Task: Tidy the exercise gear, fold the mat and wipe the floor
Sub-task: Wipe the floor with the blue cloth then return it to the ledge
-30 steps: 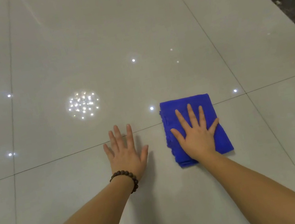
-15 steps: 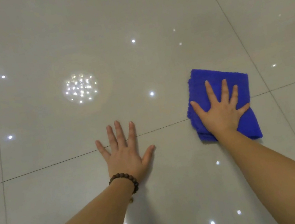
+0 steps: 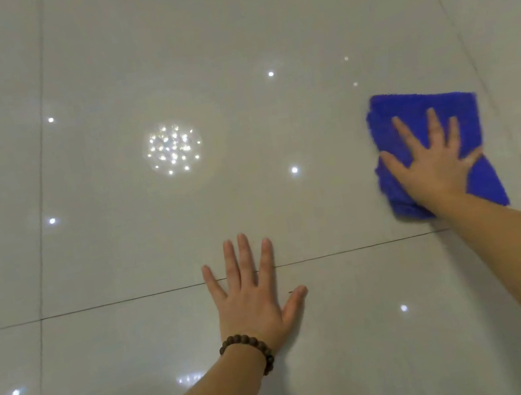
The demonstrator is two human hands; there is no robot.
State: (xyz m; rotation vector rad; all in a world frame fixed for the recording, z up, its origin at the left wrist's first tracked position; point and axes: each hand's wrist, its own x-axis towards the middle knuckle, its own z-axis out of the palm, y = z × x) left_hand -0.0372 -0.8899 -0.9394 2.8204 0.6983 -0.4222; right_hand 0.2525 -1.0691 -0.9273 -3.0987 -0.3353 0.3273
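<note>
A folded blue cloth (image 3: 445, 109) lies flat on the glossy pale tiled floor (image 3: 256, 24) at the right. My right hand (image 3: 430, 163) presses down on the cloth with its fingers spread and straight. My left hand (image 3: 252, 296), with a dark bead bracelet (image 3: 247, 346) on the wrist, rests flat on the bare floor across a tile joint, well to the left of the cloth. No mat or exercise gear is in view.
Ceiling lights reflect in the shiny tiles, with a bright cluster (image 3: 174, 148) ahead of my left hand. Thin grout lines (image 3: 131, 299) cross the floor.
My right hand has slid the blue cloth to the right and away from me across the floor. My left hand has stayed planted on the tiles.
</note>
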